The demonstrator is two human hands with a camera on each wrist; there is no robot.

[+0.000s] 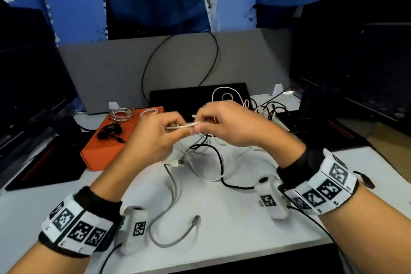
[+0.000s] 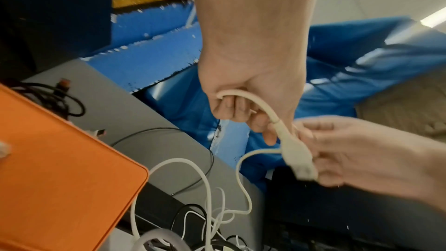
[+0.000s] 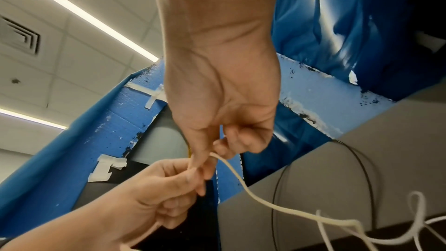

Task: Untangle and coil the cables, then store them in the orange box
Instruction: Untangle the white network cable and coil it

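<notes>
Both hands raised above the table (image 1: 233, 218). My left hand (image 1: 153, 135) curls round a white cable (image 1: 184, 125); my right hand (image 1: 231, 127) pinches its plug end between thumb and fingertip. Below them, white and black leads lie tangled. The orange box (image 1: 106, 140) sits to the left, closed, with three coiled cables on its lid.

Smooth matt orange box (image 1: 104, 140), rubbery white cable (image 2: 293, 148), glossy white table (image 1: 222, 218)
</notes>
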